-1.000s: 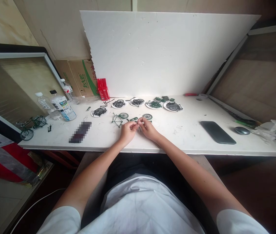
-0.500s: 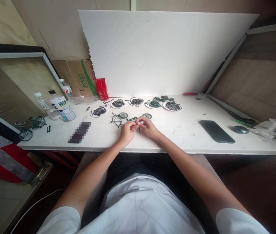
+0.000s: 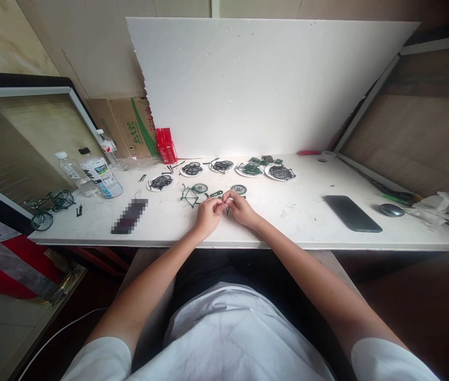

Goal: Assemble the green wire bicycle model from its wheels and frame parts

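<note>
My left hand and my right hand meet fingertip to fingertip above the table, both closed in a pinch. What they hold is mostly hidden; a thin dark piece shows just beneath the fingers. Beyond my left hand lie a green miniature bicycle frame and a small spoked wheel. A slim green part rests behind the fingertips. Past my right hand is another small wheel, its lower side partly covered by the hand.
White plates of dark and green parts line the back. An assembled miniature bicycle, several bottles and a red box stand left. To the right are a phone, a computer mouse and crumpled tissue.
The fingers of both hands have shifted slightly against each other, still pinched together in the same spot. Nothing on the table has visibly moved.
</note>
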Tool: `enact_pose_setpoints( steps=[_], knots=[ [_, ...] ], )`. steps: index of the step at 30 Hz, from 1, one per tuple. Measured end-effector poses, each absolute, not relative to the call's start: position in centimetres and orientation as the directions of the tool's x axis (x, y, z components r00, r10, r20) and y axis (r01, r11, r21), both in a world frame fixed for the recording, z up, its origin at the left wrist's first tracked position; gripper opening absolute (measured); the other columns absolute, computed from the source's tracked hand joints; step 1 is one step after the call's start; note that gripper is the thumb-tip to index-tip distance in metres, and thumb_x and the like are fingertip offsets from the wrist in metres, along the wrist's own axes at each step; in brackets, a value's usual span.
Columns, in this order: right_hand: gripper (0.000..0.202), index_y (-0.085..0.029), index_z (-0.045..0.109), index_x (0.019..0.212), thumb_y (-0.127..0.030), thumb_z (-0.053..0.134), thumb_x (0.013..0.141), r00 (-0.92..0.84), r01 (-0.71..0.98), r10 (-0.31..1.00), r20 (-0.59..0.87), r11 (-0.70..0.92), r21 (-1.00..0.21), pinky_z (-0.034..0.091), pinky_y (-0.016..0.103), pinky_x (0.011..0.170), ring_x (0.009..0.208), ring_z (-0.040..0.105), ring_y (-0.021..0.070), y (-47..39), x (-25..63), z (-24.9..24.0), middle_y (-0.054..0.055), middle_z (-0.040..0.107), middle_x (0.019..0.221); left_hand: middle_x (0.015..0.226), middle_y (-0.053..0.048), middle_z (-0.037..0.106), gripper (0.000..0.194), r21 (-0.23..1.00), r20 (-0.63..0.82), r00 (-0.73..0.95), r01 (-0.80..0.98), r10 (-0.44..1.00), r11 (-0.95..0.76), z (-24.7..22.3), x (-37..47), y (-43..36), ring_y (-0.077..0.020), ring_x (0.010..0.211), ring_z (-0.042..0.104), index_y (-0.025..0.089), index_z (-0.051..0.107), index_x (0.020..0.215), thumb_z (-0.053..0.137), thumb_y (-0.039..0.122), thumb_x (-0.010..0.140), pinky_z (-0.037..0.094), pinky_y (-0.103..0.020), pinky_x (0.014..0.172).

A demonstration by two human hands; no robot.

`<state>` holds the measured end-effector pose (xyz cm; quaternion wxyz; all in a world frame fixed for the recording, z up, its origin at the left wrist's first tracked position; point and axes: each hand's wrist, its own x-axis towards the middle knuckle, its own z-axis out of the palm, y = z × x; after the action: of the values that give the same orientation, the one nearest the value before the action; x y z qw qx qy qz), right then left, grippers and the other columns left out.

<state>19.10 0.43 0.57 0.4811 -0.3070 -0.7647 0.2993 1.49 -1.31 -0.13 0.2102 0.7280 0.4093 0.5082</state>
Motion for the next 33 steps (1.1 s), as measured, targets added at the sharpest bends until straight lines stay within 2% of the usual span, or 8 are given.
enact_pose_setpoints(
  steps=[6,11,17,21,24,27,31,33],
  knots=[
    [0.019,-0.025,0.054,0.095,-0.041,0.050,0.106,-0.333,0.142,0.775,0.538,0.605,-0.784,0.050,0.039,0.082,0.089,0.057,0.0233,0.5,19.0,0.5,0.005,0.059,0.091,0.086,-0.007,0.076,0.031,0.801,0.529,0.153,0.236,0.835,-0.551,-0.4,1.6,-0.9,-0.0206,0.074,0.072,0.019,0.076,0.089,0.073,0.049,0.096,0.052,-0.030,0.066],
    [0.030,-0.024,0.064,0.100,-0.053,0.060,0.104,-0.290,0.134,0.796,0.531,0.583,-0.802,0.050,0.038,0.080,0.089,0.063,0.0228,0.2,19.2,1.2,0.006,0.065,0.096,0.087,-0.008,0.079,0.039,0.895,0.430,0.145,0.059,0.891,-0.442,-0.8,1.5,-0.4,-0.0206,0.069,0.077,0.017,0.078,0.101,0.078,0.054,0.092,0.055,-0.029,0.063],
    [0.038,-0.024,0.068,0.100,-0.062,0.070,0.097,-0.250,0.108,0.827,0.504,0.541,-0.834,0.051,0.038,0.080,0.093,0.066,0.0236,0.2,19.3,1.8,0.007,0.070,0.100,0.081,-0.008,0.079,0.049,0.919,0.392,0.096,-0.003,0.915,-0.394,-0.6,1.4,-0.4,-0.0198,0.064,0.075,0.015,0.078,0.099,0.083,0.062,0.085,0.055,-0.029,0.061],
    [0.044,-0.023,0.069,0.106,-0.065,0.071,0.095,-0.236,0.096,0.841,0.487,0.519,-0.850,0.053,0.036,0.079,0.094,0.065,0.0227,0.9,20.5,2.6,0.007,0.071,0.104,0.085,-0.008,0.079,0.048,0.920,0.391,0.081,-0.010,0.917,-0.391,-0.2,1.4,-0.5,-0.0169,0.064,0.073,0.015,0.078,0.101,0.082,0.061,0.086,0.054,-0.027,0.061],
    [0.046,-0.022,0.070,0.106,-0.067,0.072,0.094,-0.188,0.191,0.865,0.464,0.496,-0.847,0.055,0.037,0.077,0.093,0.066,0.0237,2.0,22.5,3.2,0.009,0.073,0.105,0.084,-0.007,0.078,0.046,0.925,0.380,0.055,0.008,0.923,-0.381,0.0,1.4,-0.5,-0.0158,0.064,0.072,0.015,0.078,0.101,0.082,0.059,0.087,0.053,-0.027,0.061],
    [0.040,-0.021,0.072,0.103,-0.061,0.070,0.096,-0.145,0.326,0.873,0.465,0.487,-0.811,0.057,0.041,0.082,0.098,0.068,0.0275,3.1,24.5,3.3,0.012,0.075,0.107,0.084,-0.007,0.077,0.046,0.928,0.372,0.016,0.011,0.928,-0.372,0.0,1.5,-0.5,-0.0158,0.064,0.071,0.016,0.078,0.098,0.083,0.059,0.085,0.053,-0.027,0.060],
    [0.024,-0.020,0.081,0.100,-0.039,0.067,0.101,-0.154,0.663,0.839,0.523,0.480,-0.574,0.053,0.050,0.096,0.109,0.064,0.0345,3.5,25.6,2.4,0.015,0.074,0.110,0.084,-0.006,0.077,0.041,0.925,0.380,-0.001,0.032,0.925,-0.380,-0.2,1.4,-0.4,-0.0157,0.066,0.071,0.016,0.077,0.097,0.083,0.055,0.086,0.054,-0.026,0.061],
    [0.020,-0.019,0.084,0.100,-0.033,0.069,0.098,-0.163,0.785,0.850,0.501,0.419,-0.456,0.051,0.052,0.095,0.113,0.060,0.0379,3.4,25.4,1.9,0.017,0.073,0.113,0.086,-0.006,0.077,0.038,0.918,0.394,0.008,0.054,0.919,-0.394,-0.3,1.4,-0.3,-0.0155,0.067,0.072,0.017,0.077,0.099,0.081,0.053,0.088,0.055,-0.026,0.063]
  ],
)
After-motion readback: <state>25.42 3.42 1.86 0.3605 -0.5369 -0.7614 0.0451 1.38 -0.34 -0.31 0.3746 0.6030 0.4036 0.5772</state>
